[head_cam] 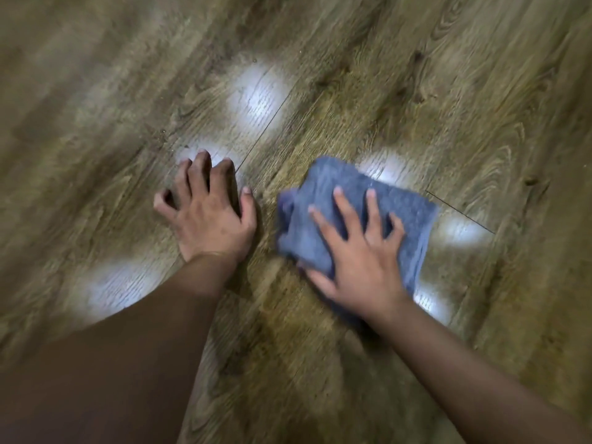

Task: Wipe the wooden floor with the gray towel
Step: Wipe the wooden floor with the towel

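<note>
From the head view, straight down: the gray towel (354,216) lies folded into a thick, roughly rectangular pad on the wooden floor (400,75), its terry surface soft and nubbly, its left edge bunched into a rounded roll and its right edge straight. On top of the towel sits the right hand (362,254), palm down, fingers (341,203) spread wide and flat across the cloth, thumb hooked over the towel's near-left corner; the hand presses rather than clenches, so no closed grip here. Just left of the towel, apart from it by a narrow strip of bare board, the left hand (208,213) is planted on the floor, its fingers splayed and bent at the knuckles with the tips on the wood, holding nothing. Both forearms run back from the towel toward the bottom of the frame, bare. The floor itself is plank laminate in a brown-olive tone with strong grain lines and oval knot swirls; the planks run diagonally, and thin dark seams show, one right of the towel, one above the left hand. Glossy pale patches of reflected light (258,91) sit around the towel: one well beyond it, smaller ones touching its far and right edges, one below its right corner, another by the left forearm. The outer parts of the picture, farthest from the towel, are smeared with blur.
</note>
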`<state>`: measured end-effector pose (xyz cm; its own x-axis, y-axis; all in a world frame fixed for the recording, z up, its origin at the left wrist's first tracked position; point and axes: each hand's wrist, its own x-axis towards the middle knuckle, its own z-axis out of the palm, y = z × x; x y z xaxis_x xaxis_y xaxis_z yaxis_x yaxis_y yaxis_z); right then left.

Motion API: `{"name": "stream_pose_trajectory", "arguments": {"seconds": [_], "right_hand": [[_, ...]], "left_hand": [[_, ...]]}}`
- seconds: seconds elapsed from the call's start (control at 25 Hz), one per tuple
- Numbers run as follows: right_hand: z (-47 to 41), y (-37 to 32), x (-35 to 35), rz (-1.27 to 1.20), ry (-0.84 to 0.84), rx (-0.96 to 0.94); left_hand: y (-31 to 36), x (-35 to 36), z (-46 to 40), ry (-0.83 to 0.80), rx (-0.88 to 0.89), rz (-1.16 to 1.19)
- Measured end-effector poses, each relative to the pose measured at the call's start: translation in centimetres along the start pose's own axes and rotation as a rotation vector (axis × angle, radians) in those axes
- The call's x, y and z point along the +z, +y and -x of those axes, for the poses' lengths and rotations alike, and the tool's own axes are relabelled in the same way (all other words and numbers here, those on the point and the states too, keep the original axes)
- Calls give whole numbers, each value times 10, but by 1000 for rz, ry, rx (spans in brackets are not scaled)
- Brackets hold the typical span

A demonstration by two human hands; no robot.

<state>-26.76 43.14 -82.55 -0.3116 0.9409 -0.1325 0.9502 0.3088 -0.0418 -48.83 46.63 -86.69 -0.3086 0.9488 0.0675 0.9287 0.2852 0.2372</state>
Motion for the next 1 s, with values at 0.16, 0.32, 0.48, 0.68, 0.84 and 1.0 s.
{"name": "stream_pose_trajectory", "arguments": {"seconds": [0.16, 0.32, 0.48, 0.68, 0.84, 1.0], "right_hand": [[-120, 4, -11, -111, 41, 311], [-152, 8, -10, -147, 77, 320], [-101, 0, -9, -226, 93, 285], [51, 15, 5, -203, 50, 322], [152, 90, 17, -193, 26, 536], [139, 182, 15, -173, 113, 747]], "left_hand": [[3, -2, 2, -1, 3, 0], [1, -1, -1, -5, 22, -22], [7, -4, -1, -106, 24, -84], [41, -15, -14, -96, 61, -80], [158, 10, -34, -240, 224, 115], [196, 55, -38, -131, 196, -26]]}}
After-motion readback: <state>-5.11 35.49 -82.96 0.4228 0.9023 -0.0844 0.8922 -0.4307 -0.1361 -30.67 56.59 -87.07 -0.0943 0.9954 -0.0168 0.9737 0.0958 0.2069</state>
